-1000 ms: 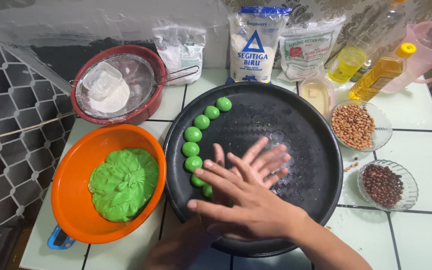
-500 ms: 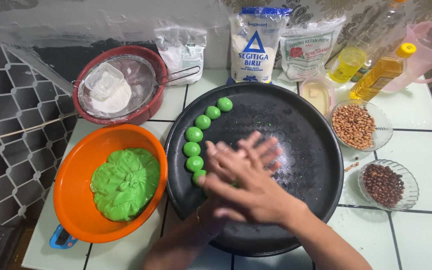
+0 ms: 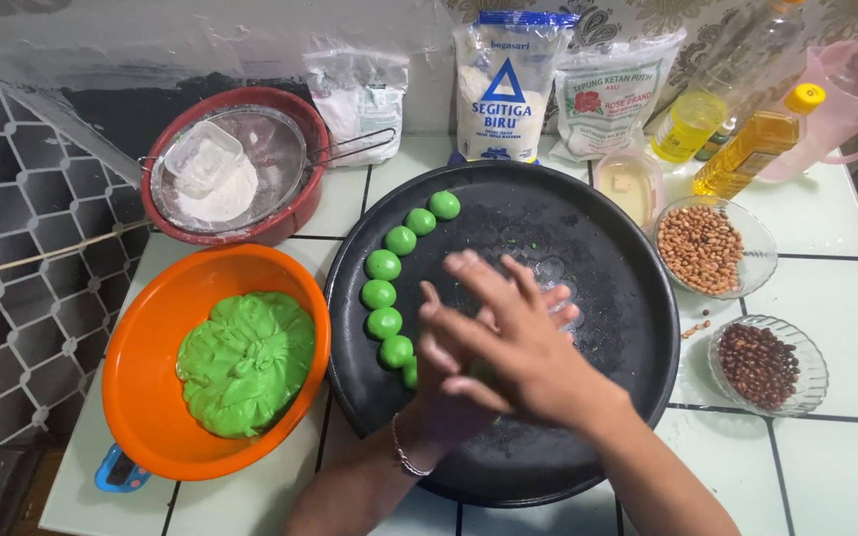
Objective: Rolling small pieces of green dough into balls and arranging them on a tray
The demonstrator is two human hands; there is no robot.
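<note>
My right hand (image 3: 523,347) lies flat over my left hand (image 3: 441,402), palm to palm, above a round black tray (image 3: 613,298). A sliver of green dough shows between the palms; most of it is hidden. A bracelet circles my left wrist. Several small green dough balls (image 3: 382,294) sit in a curved row along the tray's left side, and the nearest one is partly hidden by my hands. To the left, an orange bowl (image 3: 141,333) holds a large lump of green dough (image 3: 245,362).
A red bowl with a metal sieve and white flour (image 3: 235,174) stands at the back left. Flour bags (image 3: 503,84), oil bottles (image 3: 757,149) and a pink jug (image 3: 851,84) line the back. Glass bowls of peanuts (image 3: 702,246) and dark beans (image 3: 759,362) sit right of the tray.
My right hand has slid back and forth across my left palm, its fingers now pointing up and left. The row of balls and the bowls have not moved.
</note>
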